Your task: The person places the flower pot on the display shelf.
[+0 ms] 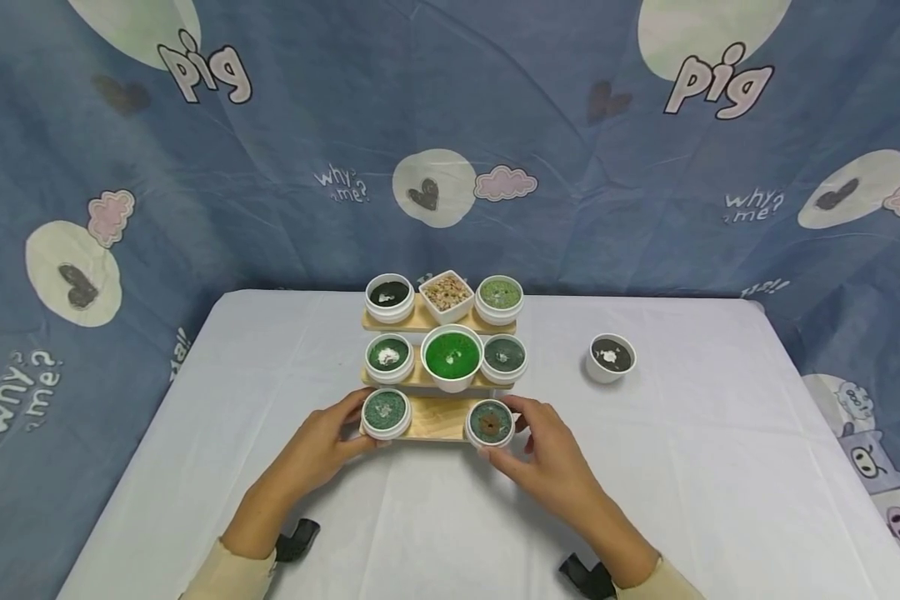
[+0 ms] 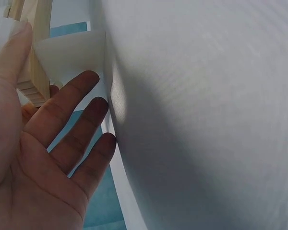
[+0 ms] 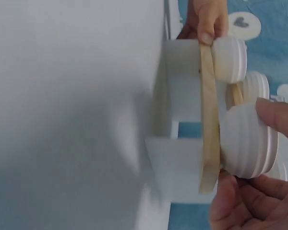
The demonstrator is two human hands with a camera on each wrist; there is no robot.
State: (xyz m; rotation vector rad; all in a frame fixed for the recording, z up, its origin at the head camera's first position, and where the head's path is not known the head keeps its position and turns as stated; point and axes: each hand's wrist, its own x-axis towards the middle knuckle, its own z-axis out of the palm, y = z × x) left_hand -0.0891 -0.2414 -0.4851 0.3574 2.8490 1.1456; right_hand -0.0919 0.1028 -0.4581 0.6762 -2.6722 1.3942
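A three-step stand with wooden boards (image 1: 440,418) on white supports carries small white bowls. At the lowest step, my left hand (image 1: 326,442) has its thumb and index finger around the left end of the board, close beside a bowl of speckled green filling (image 1: 386,412). The left wrist view shows its other fingers (image 2: 79,129) stretched out below the board. My right hand (image 1: 547,450) grips a white ridged bowl with a brown spot in its green filling (image 1: 490,423), thumb at its rim and fingers beneath; the bowl is over the board's right end.
Higher steps hold several bowls, including a larger bright green one (image 1: 452,356) and a square one with a grainy filling (image 1: 447,294). Apart on the right of the white-covered table (image 1: 690,467) stands a bowl with dark filling (image 1: 611,357). Patterned blue cloth (image 1: 285,200) hangs behind.
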